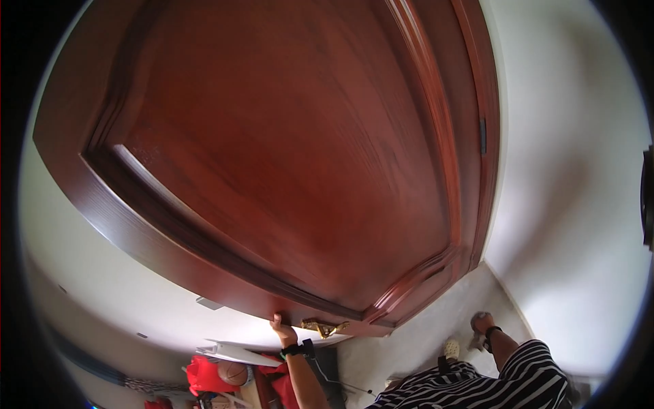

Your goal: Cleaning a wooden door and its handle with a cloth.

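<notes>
A reddish-brown paneled wooden door fills most of the view. My left hand is at the door's free edge, thumb up against its face, beside a gold-coloured door handle; most of its fingers are hidden. A dark band circles that wrist. Lower right, my right hand hangs near my striped shirt above the floor, also with a dark wrist strap. It is blurred, and whether it holds anything is unclear.
A white wall runs along the right. A light shoe shows on the grey floor. At lower left are a basketball, a red bag-like item and other belongings.
</notes>
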{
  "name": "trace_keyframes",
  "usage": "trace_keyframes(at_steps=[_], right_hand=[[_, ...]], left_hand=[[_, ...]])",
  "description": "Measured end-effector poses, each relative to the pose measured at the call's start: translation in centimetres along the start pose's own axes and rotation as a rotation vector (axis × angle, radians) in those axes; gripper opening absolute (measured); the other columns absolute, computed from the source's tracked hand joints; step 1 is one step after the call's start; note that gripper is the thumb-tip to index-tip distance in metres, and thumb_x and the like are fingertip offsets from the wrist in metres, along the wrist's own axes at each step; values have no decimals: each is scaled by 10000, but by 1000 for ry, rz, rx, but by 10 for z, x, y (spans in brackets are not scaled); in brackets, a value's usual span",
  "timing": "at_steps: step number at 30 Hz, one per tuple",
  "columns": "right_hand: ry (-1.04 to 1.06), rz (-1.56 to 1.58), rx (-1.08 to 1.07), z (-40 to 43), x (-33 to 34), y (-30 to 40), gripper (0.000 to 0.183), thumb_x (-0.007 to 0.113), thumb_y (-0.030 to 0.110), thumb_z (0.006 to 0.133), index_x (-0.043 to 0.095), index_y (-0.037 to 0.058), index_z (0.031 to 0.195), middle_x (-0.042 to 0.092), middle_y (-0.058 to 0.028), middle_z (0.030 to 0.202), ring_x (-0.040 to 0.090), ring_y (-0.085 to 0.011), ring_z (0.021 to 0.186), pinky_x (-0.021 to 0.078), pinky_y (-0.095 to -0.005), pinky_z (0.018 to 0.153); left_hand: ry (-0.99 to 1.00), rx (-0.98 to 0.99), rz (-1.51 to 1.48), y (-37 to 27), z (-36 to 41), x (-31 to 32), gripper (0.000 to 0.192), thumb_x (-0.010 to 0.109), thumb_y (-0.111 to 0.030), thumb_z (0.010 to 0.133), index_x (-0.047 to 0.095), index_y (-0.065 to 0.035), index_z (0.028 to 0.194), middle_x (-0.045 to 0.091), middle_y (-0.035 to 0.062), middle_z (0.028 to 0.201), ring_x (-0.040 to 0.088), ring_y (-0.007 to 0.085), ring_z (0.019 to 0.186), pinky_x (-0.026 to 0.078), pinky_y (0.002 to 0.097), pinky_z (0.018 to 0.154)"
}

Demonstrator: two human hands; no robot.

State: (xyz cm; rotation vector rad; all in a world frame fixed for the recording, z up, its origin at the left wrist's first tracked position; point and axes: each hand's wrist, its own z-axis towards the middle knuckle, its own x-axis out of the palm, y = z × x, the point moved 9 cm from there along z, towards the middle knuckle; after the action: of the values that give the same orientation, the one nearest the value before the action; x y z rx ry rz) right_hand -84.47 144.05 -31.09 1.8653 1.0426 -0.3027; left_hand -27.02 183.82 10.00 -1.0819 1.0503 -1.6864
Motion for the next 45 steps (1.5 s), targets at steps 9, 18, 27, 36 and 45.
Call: trace_keyframes(at_steps=[9, 18, 27, 36, 45], right_hand=[[314, 1679, -541, -9, -240, 359, 240, 502, 304, 909, 535, 89, 807, 651, -108, 891, 642, -236, 785, 560, -379, 704], [257, 1662, -1213, -219, -461, 604, 439, 433, 337, 935, 554, 15, 1208, 600, -134, 1211, 573, -289, 1127, 457, -435, 1003], [386, 973, -1724, -486, -386, 839, 334, 443, 293, 991, 556, 36, 1172, 613, -50, 1128, 594, -160, 983, 514, -309, 828], [-990, -237, -2335, -583, -240, 873, 378, 689, 165, 731, 602, 47, 1079, 628, -120, 1100, 517, -325, 1140, 392, -445, 1019], [-960, -221, -2548, -566, -271, 875, 442, 724, 321, 736, 622, 103, 1107, 650, -67, 1063, 594, -291, 1009, 477, -400, 907]], left_hand=[[12, 35, -59, -12, -10, 35, 738, 723, -484, 721, 546, 43, 1206, 585, 111, 1131, 541, 255, 1027, 406, 400, 929], [76, 4, -144, -17, -11, 58, 736, 793, -458, 691, 544, 48, 1163, 593, 91, 1075, 554, 227, 979, 429, 363, 884], [119, -13, -227, -24, -10, 64, 676, 791, -313, 725, 534, 60, 1227, 606, 121, 1109, 570, 255, 1001, 448, 372, 914], [116, -41, -158, -7, -7, 57, 681, 828, -331, 712, 549, 36, 1214, 613, 101, 1109, 553, 232, 1019, 412, 372, 933], [121, -33, -99, -6, -1, 55, 639, 800, -352, 730, 567, 47, 1171, 606, 98, 1069, 547, 232, 985, 406, 365, 919]])
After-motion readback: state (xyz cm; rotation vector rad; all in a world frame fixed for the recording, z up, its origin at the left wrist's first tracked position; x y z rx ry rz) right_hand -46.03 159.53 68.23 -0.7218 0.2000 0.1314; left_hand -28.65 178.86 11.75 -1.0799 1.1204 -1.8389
